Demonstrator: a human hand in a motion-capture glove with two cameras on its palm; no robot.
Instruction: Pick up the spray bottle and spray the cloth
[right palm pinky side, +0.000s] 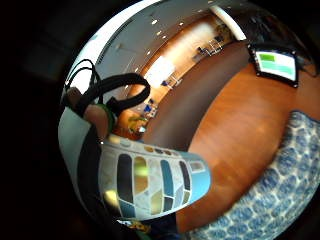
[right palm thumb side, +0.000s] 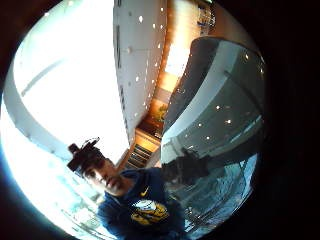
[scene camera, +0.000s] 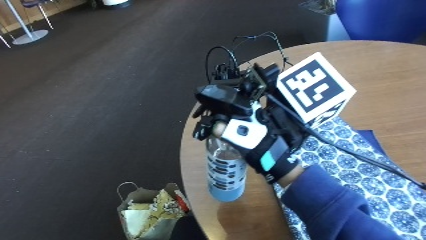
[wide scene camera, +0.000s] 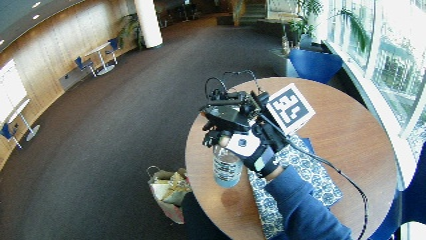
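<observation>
The spray bottle (scene camera: 226, 172) is hanging upright in the air above the near edge of the round wooden table (scene camera: 393, 90), clear plastic with a patterned label and a pale blue base. The gloved right hand (scene camera: 256, 137) is gripping it around the neck and upper body, fingers (scene camera: 203, 122) curling round the far side, so the bottle's top is hiding behind the hand and I can't make out the nozzle. From the little-finger side of the palm the label (right palm pinky side: 150, 182) is filling much of the view, right against the hand.

Just beside the bottle, under the forearm in its dark blue sleeve (scene camera: 333, 205), the cloth (scene camera: 363, 165) is lying flat on the table, blue and white in a round tile pattern. The bottle is not touching it.

On the dark carpet below the table's edge a paper bag (scene camera: 150, 210) is standing open with crumpled paper inside. Across the table, a small screen (right palm pinky side: 276, 64) is glowing green.
</observation>
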